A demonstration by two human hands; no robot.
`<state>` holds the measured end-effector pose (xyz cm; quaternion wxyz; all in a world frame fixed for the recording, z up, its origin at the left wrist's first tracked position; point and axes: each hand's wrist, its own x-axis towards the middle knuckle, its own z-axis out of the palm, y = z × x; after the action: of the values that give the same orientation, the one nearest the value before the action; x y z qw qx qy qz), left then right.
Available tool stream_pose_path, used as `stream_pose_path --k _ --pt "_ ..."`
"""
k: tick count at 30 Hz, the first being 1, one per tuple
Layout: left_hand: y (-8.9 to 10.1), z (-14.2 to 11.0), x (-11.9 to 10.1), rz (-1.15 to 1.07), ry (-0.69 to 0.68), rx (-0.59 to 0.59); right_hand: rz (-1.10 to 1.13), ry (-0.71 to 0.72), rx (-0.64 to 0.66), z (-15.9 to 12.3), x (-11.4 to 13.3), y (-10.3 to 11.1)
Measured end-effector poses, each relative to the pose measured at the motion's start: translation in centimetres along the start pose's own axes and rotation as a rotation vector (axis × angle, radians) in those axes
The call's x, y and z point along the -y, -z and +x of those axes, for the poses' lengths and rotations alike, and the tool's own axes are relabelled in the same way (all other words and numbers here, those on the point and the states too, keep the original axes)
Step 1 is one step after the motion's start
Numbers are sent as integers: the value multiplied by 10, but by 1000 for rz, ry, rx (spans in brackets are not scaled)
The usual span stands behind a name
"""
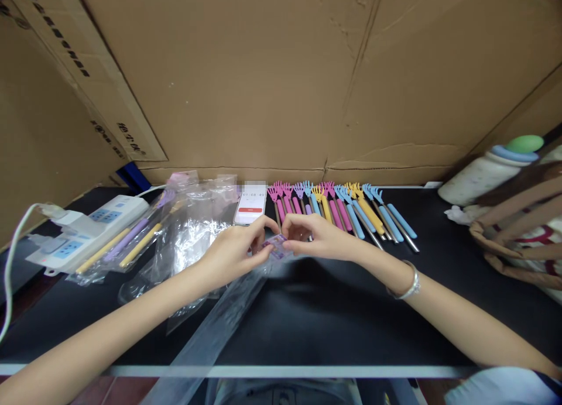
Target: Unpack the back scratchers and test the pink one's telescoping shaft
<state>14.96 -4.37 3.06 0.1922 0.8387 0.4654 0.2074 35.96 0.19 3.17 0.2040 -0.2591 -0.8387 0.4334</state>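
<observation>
Working over a matte black tabletop [351, 329] with a pale front edge [316, 371], facing tall brown cardboard panels [263, 89] at back and left. Clamping a small purple-printed piece of thin plastic [278, 247] at centre, just above the tabletop: pinching one side between thumb and fingers of left hand [237, 250], the other side likewise with right hand [318, 236].

Counting:
- Lying behind the hands: one white phone [250, 205], showing 01:08:49.
- Lying in a row behind and right: claw-headed rakes with pink, purple, blue and yellow handles [371, 216], running past ten, overlapping too much for an exact total.
- Lying left: three bagged handles, two yellow and one purple [127, 239], beside one white power strip [90, 235].
- Spreading between there and the hands: crumpled clear plastic bags [188, 235], not separating into a count.
- Running from below the hands over the front edge: one long clear plastic strip [223, 320]; not telling whether joined to the pinched piece.
- Leaning far right: one cream bottle [485, 175] with green top, near one beige fabric bag [504, 232].
- Circling right wrist: one silver bracelet [414, 282].
</observation>
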Motion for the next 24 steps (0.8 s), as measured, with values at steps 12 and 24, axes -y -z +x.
stream_pose_path --k 12,24 --pt "48 -4 40 -267 -3 -281 290 -81 -357 35 -19 34" --pt "74 -11 155 115 435 -575 -283 -339 -455 163 -52 17"
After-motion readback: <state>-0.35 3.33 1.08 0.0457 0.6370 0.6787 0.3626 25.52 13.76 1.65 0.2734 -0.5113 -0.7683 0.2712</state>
